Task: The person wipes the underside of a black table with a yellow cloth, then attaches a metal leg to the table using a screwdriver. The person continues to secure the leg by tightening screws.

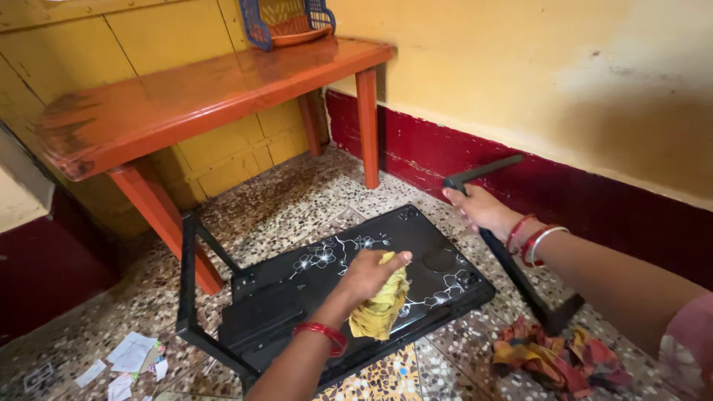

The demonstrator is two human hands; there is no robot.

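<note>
The black folding lap table lies upside-down-looking on the speckled floor, its glossy top with white flower drawings facing up at me, one U-shaped leg frame folded out toward the left edge. My left hand is closed around a crumpled yellow cloth, pressing it onto the middle of the tabletop. My right hand is clamped on the other black leg at the table's right edge, holding it raised. Red bangles sit on my right wrist. Beyond the table's far edge stands an orange wooden table carrying a blue basket. A multicoloured rag lies near the right leg's foot, and paper scraps lie at the left.
</note>
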